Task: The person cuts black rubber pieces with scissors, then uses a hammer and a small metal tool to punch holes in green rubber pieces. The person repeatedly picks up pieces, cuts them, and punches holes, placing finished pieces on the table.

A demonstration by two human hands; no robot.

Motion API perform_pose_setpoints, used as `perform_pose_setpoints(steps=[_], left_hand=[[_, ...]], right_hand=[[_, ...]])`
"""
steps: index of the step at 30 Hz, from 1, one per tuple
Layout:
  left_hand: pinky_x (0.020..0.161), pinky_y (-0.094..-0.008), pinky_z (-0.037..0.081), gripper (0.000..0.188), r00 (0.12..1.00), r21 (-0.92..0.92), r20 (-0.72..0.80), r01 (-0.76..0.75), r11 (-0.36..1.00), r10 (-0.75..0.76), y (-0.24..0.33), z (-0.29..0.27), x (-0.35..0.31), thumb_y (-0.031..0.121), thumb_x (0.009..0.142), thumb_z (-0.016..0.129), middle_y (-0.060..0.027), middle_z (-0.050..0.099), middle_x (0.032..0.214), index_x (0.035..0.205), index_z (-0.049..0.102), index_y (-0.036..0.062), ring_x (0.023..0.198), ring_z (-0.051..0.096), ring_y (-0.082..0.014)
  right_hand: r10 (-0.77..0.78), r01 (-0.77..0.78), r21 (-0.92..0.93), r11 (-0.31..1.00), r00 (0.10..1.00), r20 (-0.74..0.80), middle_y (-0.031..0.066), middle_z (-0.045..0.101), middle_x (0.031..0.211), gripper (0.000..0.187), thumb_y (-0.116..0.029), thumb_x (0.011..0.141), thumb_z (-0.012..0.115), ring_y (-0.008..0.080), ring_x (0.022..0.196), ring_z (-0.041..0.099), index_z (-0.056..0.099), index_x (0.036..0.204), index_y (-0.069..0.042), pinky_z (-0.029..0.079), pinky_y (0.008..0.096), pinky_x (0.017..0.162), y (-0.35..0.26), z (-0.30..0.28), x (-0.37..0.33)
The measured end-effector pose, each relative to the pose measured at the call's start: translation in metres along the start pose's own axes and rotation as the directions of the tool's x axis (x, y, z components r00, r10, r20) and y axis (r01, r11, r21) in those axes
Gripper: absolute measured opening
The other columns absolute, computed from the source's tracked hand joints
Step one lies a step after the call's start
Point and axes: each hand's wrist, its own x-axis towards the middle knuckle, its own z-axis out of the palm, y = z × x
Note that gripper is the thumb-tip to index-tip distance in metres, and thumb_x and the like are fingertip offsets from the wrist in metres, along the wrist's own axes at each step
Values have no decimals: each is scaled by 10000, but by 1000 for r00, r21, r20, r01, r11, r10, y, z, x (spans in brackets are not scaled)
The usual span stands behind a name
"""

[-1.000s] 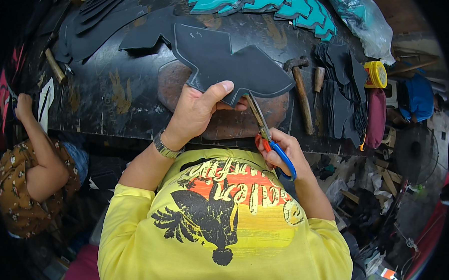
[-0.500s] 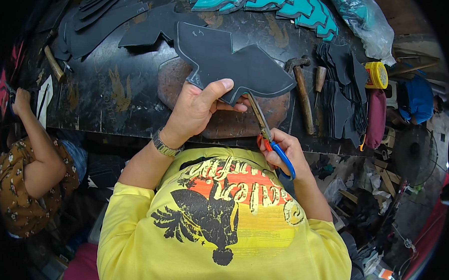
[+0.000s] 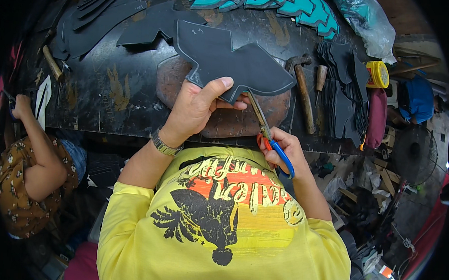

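My left hand (image 3: 198, 101) pinches the near edge of a black sheet cutout (image 3: 228, 60), thumb on top and fingers beneath. A pale line runs along the cutout's angular outline. In my right hand (image 3: 286, 150) is a pair of scissors (image 3: 276, 148) with one red and one blue handle. The blades point up and left, and their tips meet the cutout's near edge just right of my left fingers. How far apart the blades are is hard to make out. Beneath the cutout lies a worn brown board (image 3: 225, 122).
A hammer (image 3: 302, 93) and a wooden-handled awl (image 3: 321, 79) lie right of the board. Black cutouts (image 3: 339, 95) are stacked beyond them, near a yellow tub (image 3: 376, 75). Teal pieces (image 3: 310, 13) line the far side. At left, another person's hand (image 3: 21, 106) holds scissors.
My hands, the cutout and the scissors stay nearly in place. At the left, the other person's hand and scissors have shifted slightly.
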Motion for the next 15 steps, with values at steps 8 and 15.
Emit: perform_pose_setpoints(steps=[8, 15], left_hand=[[786, -368, 662, 277, 1000, -37, 23, 21, 999, -20, -1, -2, 1, 157, 1024, 600, -137, 717, 1110, 1218, 625, -39, 962, 730, -212], [792, -367, 663, 275, 1000, -39, 29, 1, 999, 0, -1, -3, 1, 160, 1030, 598, -141, 719, 1110, 1214, 630, -41, 966, 731, -217]], right_hand=[[-19, 18, -28, 999, 999, -28, -53, 533, 803, 283, -128, 848, 833, 1, 649, 487, 597, 988, -55, 380, 176, 550, 2, 1, 1], [4, -5, -30, 1000, 999, -35, -54, 538, 810, 296, -130, 830, 855, 2, 686, 489, 602, 966, -54, 385, 177, 586, 4, 0, 1]])
